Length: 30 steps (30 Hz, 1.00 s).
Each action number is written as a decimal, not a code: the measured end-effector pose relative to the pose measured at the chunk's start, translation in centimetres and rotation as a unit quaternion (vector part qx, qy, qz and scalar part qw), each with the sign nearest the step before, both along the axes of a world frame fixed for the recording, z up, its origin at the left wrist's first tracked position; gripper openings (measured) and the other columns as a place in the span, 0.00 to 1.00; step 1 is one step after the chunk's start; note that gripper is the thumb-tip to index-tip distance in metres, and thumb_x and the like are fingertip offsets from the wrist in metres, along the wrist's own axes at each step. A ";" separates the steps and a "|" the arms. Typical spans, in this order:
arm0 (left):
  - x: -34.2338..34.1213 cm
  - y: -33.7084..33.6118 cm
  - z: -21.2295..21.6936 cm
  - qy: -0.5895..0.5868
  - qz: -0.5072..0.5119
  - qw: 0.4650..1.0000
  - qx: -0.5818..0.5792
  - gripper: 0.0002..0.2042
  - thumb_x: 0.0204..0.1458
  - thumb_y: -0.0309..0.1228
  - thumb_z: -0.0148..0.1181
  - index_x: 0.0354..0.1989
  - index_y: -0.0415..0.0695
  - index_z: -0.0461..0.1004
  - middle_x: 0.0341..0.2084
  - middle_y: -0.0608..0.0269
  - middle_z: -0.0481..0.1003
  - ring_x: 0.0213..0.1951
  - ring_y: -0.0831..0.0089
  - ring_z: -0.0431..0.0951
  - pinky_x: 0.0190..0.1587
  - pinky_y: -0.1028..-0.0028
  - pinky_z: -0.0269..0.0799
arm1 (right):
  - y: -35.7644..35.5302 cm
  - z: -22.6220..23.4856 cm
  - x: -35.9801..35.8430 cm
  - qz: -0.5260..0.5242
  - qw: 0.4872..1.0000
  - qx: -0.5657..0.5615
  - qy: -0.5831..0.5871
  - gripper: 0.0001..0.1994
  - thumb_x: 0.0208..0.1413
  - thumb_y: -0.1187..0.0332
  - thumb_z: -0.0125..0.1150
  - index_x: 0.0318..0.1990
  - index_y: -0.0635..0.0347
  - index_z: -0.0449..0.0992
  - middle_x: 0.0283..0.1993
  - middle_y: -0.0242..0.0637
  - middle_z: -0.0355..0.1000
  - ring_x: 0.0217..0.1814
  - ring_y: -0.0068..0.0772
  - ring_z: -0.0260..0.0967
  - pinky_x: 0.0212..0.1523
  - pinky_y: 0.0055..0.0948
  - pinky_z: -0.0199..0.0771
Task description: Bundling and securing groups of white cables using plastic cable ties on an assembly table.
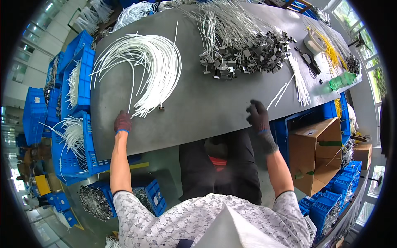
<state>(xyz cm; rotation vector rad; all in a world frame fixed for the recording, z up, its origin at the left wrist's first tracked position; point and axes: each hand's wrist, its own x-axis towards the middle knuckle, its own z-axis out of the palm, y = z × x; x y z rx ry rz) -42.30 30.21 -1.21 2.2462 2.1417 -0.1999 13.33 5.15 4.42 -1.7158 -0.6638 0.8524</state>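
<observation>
On the left of the grey table lies a curved bundle of thin white tubes (159,62). My left hand (123,122), in a dark red glove, is at the table's left front, its fingers closed at the lower end of one white tube (132,84) that stands apart from the bundle. My right hand (258,116), in a dark glove with a grey cuff, hovers by the front edge with its fingers apart and nothing visible in them. Near it lie a few loose white strips (278,96) and a bunch of short white tubes (298,80). A small dark clip (161,108) rests below the bundle.
A heap of wires with dark metal clips (248,58) covers the far middle. To the right are black-handled pliers or cutters (310,63), a green bottle (342,81) and yellow wires (331,53). Blue crates (87,132) flank the left; a cardboard box (304,153) stands right.
</observation>
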 end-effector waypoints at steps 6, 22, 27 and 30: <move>-0.1 -5.2 0.4 -0.133 0.126 0.983 0.023 0.11 0.59 0.33 0.56 0.43 0.39 0.74 0.37 0.52 0.80 0.39 0.58 0.83 0.40 0.62 0.78 | 14.6 -1.0 1.2 0.030 0.957 -0.012 -0.289 0.28 0.56 0.53 0.61 0.58 0.65 0.70 0.44 0.57 0.78 0.41 0.50 0.79 0.41 0.42 0.78; 23.6 -10.4 -1.3 -0.607 0.132 0.769 -0.151 0.10 0.56 0.31 0.60 0.40 0.37 0.76 0.26 0.58 0.79 0.23 0.73 0.80 0.25 0.72 0.78 | 9.2 -1.7 3.2 0.069 0.988 -0.019 0.134 0.15 0.51 0.60 0.67 0.43 0.57 0.76 0.34 0.38 0.75 0.34 0.29 0.76 0.29 0.30 0.75; 24.5 -13.0 2.1 -0.659 0.169 0.718 -0.149 0.09 0.58 0.31 0.61 0.41 0.39 0.75 0.29 0.59 0.80 0.26 0.72 0.81 0.27 0.71 0.80 | 9.7 0.4 2.8 0.106 0.910 0.052 0.398 0.16 0.60 0.54 0.60 0.45 0.57 0.75 0.34 0.37 0.75 0.26 0.29 0.70 0.26 0.29 0.71; 23.6 -13.8 3.7 -0.742 0.204 0.606 -0.203 0.10 0.59 0.32 0.63 0.43 0.40 0.75 0.31 0.61 0.80 0.30 0.72 0.82 0.33 0.69 0.82 | 8.0 0.2 3.0 0.169 0.903 0.048 0.393 0.18 0.64 0.51 0.55 0.49 0.56 0.75 0.35 0.37 0.77 0.26 0.27 0.69 0.28 0.28 0.71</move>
